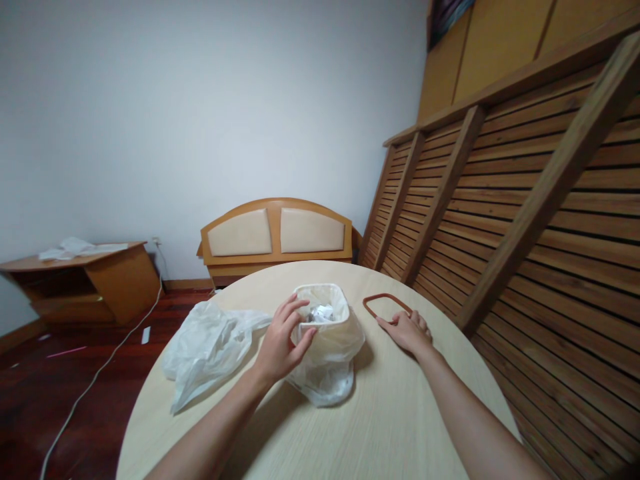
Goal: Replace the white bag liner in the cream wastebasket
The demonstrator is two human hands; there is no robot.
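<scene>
A small white bin (pixel 320 343) lined with a thin plastic bag stands near the middle of the round table, with crumpled litter (pixel 321 313) inside. The bag hangs loosely over its outside. My left hand (pixel 284 341) is at the bin's left rim, fingers apart, thumb at the near edge. To the right, a brown rounded ring frame (pixel 384 295) lies at the table, and my right hand (pixel 407 331) has its fingers closed on its near right side. A crumpled white plastic bag (pixel 213 343) lies left of the bin.
The pale round table (pixel 400 413) fills the foreground. Slatted wooden panels (pixel 500 220) lean along the right side. Beyond the table is a headboard (pixel 275 230). A low wooden cabinet (pixel 120 283) with papers stands at the left, and a white cable (pixel 107 363) crosses the floor.
</scene>
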